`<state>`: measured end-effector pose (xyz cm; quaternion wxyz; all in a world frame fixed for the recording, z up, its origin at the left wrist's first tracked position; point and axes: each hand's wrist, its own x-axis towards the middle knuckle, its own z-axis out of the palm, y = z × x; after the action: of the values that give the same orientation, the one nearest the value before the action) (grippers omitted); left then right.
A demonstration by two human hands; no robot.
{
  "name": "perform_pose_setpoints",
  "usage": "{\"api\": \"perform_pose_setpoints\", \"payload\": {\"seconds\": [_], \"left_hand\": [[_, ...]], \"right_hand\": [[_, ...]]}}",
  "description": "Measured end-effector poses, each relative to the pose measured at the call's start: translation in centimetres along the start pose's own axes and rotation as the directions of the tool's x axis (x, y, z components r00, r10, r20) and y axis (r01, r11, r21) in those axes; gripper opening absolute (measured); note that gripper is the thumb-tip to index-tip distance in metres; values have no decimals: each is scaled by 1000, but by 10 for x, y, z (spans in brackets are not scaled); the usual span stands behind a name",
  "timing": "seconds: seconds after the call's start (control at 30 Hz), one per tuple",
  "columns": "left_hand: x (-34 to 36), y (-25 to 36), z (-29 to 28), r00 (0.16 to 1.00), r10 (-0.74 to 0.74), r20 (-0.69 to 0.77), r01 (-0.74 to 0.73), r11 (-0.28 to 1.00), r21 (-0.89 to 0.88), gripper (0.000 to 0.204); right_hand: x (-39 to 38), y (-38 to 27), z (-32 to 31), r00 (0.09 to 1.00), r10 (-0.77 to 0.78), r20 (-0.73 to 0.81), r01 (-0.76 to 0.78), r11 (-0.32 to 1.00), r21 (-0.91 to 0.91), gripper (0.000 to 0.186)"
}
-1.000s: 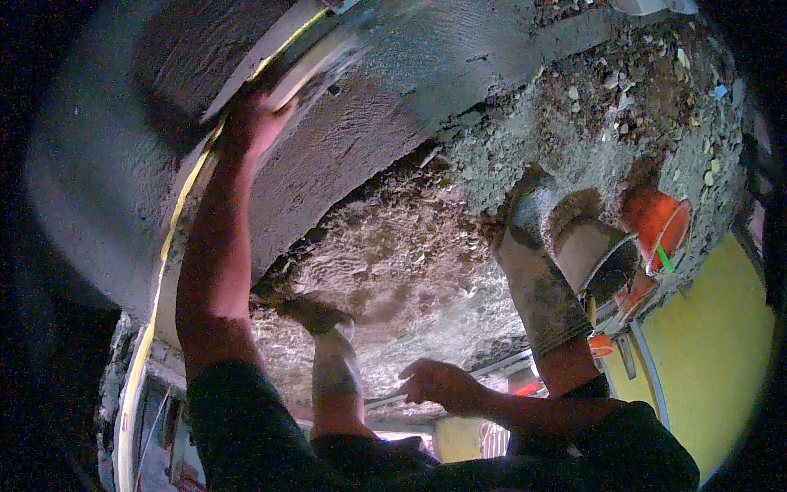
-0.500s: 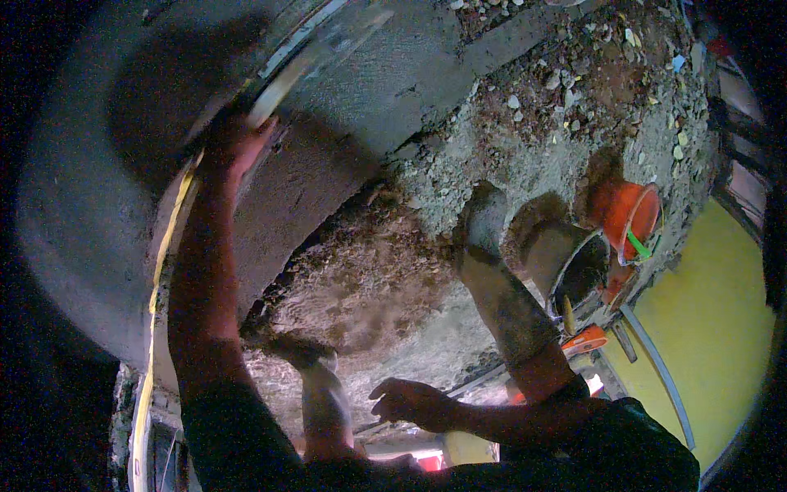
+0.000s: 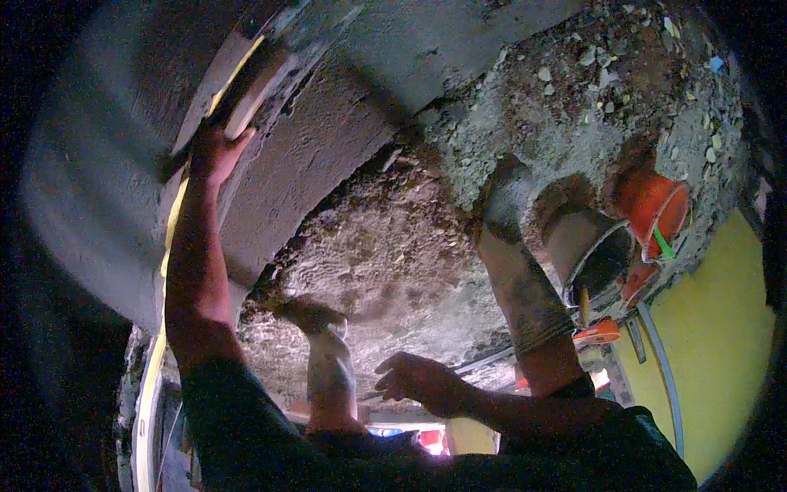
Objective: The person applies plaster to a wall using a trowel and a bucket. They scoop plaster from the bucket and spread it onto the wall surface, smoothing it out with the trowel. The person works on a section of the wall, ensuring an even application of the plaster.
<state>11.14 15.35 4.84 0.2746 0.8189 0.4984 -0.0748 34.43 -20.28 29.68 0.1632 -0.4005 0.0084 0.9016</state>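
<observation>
My left hand (image 3: pixel 217 154) grips a long flat bar (image 3: pixel 256 101) along the edge of grey, roughly smoothed mortar (image 3: pixel 303 164), its fingertips partly in shadow. A long pale yellow strip (image 3: pixel 172 221) runs beside that hand and forearm toward the lower left. Low in the middle, my right hand (image 3: pixel 418 381) hangs with fingers loosely bent and apart, holding nothing that I can see, over the rough ground near my legs.
My legs (image 3: pixel 525 287) stand on rubble and dirt (image 3: pixel 385 230). At the right are a dark bucket (image 3: pixel 574 246), an orange bucket (image 3: pixel 639 205) with a green piece, an orange tool (image 3: pixel 597 332), a grey pipe (image 3: pixel 664 369) and a yellow wall (image 3: pixel 721 328).
My left hand and the bar have moved down and left in the view along the edge. The view has swayed slightly. My right hand stays low with fingers bent.
</observation>
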Motion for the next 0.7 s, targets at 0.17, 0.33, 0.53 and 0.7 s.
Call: {"api": "perform_pose_setpoints", "payload": {"seconds": [0.17,0.33,0.53,0.7], "left_hand": [[13,38,12,994,73,-77,-71,997,34,51],[-33,89,23,981,-113,159,110,994,29,50],[-89,21,52,968,-224,110,222,974,35,53],[-111,-53,37,976,-92,-195,113,989,98,54]], "right_hand": [[9,27,12,1000,0,-4,0,1000,0,26],[28,42,12,998,-54,-9,51,976,-210,36],[33,44,15,999,20,-51,-30,980,-198,43],[28,40,15,998,36,-48,-44,984,-174,40]]}}
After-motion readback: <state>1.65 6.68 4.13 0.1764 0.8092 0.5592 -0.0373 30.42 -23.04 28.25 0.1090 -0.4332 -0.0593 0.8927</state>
